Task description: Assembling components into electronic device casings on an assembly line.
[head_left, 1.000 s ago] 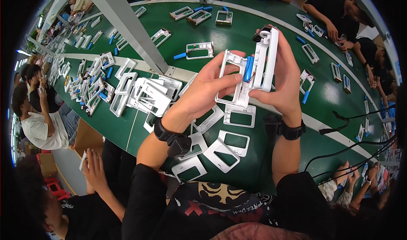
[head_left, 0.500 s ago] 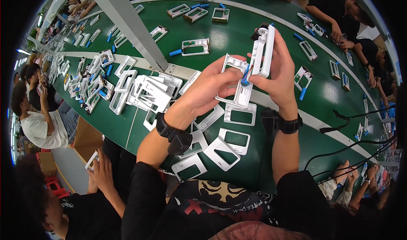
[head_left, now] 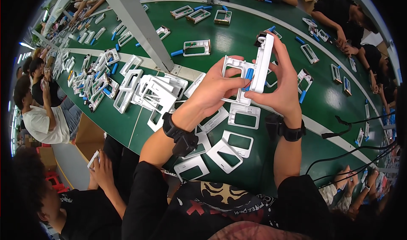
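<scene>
My left hand holds a white plastic frame by its left side, the thumb reaching across the frame's opening. A blue cylindrical battery lies along the right side of that frame, near the thumb tip, with thin dark wires by it. My right hand grips a second white housing half, stood on edge right beside the battery. At its top end sits a small dark round part. The two halves are side by side above the green table; the right palm side hides part of the second one.
White empty frames lie below my hands, with a pile of frames to the left. Farther left is a heap of frames with blue batteries. A grey metal post rises from the table. Black cables hang at right. Several people work around.
The right-hand housing half has turned more on edge. The blue battery now lies upright along the left-hand frame. My left thumb has moved onto it. The view shifted slightly.
</scene>
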`<state>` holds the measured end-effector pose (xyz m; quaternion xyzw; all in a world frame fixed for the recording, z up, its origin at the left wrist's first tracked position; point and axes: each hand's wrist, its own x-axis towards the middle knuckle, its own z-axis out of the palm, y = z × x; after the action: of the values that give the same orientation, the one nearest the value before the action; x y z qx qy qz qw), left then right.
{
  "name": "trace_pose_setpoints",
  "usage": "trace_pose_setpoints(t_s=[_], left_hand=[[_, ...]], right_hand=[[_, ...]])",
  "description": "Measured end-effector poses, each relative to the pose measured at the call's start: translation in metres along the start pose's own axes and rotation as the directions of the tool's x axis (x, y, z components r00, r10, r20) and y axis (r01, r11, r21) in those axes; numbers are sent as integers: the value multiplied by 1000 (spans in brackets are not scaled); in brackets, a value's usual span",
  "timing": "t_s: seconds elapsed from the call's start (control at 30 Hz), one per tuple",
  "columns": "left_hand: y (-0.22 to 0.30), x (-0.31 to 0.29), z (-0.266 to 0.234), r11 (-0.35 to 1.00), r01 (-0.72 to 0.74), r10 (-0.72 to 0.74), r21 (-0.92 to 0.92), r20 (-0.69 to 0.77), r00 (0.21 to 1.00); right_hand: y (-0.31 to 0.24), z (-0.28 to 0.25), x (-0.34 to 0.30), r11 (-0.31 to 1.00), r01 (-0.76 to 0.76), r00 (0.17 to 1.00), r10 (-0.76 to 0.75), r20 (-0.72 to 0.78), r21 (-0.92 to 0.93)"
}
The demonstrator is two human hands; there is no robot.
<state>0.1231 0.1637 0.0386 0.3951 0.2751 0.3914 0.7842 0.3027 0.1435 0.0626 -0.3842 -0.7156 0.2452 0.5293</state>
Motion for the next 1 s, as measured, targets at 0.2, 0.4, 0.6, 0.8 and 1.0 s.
trace_pose_setpoints(t_s=[0.2, 0.4, 0.6, 0.8, 1.0], left_hand=[[-4, 3, -2, 995, -9, 11, 98, -20, 1000], [-11, 5, 0, 991, -87, 89, 99, -24, 996], [-13, 5, -1, 962, -201, 205, 183, -2, 979], [-5, 0, 8, 965, -189, 195, 181, -18, 981], [-6, -3, 9, 914, -281, 290, 293, 14, 957]], right_hand=[[-6, 5, -1, 990, 71, 997, -68, 32, -123], [-11, 7, 0, 988, 79, 996, -71, 59, -136], [-14, 7, 0, 975, 135, 987, -116, 114, -177], [-23, 7, -3, 967, 171, 974, -136, 183, -189], [-29, 6, -3, 968, 156, 974, -118, 193, -197]])
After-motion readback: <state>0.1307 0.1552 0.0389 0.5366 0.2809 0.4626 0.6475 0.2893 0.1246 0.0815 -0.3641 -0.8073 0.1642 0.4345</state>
